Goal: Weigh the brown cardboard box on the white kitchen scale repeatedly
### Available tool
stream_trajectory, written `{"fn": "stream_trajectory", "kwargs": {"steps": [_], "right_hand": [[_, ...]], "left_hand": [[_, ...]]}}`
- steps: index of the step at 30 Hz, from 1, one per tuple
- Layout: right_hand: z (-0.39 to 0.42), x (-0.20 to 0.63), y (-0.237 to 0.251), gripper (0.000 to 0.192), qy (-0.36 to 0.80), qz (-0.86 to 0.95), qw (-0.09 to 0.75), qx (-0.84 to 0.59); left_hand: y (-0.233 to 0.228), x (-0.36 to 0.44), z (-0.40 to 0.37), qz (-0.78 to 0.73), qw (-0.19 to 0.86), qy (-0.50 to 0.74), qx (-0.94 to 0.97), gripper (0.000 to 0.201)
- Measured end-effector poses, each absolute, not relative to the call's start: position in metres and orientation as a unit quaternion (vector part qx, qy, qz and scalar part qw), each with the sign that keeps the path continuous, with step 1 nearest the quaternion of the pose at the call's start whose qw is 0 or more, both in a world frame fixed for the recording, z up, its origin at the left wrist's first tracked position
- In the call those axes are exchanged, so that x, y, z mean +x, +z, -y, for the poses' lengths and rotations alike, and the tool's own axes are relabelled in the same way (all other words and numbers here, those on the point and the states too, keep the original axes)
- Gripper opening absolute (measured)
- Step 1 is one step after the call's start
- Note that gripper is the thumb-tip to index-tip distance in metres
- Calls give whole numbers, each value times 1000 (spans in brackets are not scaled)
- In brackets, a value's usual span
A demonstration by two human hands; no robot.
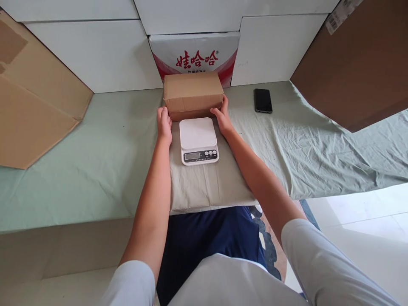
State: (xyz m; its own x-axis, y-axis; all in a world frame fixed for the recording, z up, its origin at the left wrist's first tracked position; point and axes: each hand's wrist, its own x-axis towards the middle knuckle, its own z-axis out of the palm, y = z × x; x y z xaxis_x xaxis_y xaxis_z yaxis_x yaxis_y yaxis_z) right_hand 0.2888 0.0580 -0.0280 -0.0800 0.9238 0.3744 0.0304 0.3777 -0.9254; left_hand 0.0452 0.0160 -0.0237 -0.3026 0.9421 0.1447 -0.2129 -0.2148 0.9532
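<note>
A closed brown cardboard box sits behind a white digital kitchen scale on the cloth-covered table. My left hand grips the box at its near left corner, fingers curled against the side. On the opposite side, my right hand holds the near right corner, with the thumb on the front face and fingers along the side. The scale lies between my two forearms, its display and buttons facing me. Its white plate bears nothing, and the display looks blank.
A black phone lies right of the box. Large cardboard cartons stand at the left and right. Behind are white panels and a white-and-red printed carton. A wrinkled green cloth covers the table.
</note>
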Motion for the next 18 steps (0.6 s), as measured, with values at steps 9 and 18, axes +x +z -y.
{"fn": "stream_trajectory", "kwargs": {"steps": [9,18], "right_hand": [[-89,312,-47,101,430,572,572,-401],[-81,309,-43,88,451,596,540,-389]], "left_hand": [[-9,8,-5,-488,424,662,379,70],[5,33,-2,-511,489,592,386,69]]}}
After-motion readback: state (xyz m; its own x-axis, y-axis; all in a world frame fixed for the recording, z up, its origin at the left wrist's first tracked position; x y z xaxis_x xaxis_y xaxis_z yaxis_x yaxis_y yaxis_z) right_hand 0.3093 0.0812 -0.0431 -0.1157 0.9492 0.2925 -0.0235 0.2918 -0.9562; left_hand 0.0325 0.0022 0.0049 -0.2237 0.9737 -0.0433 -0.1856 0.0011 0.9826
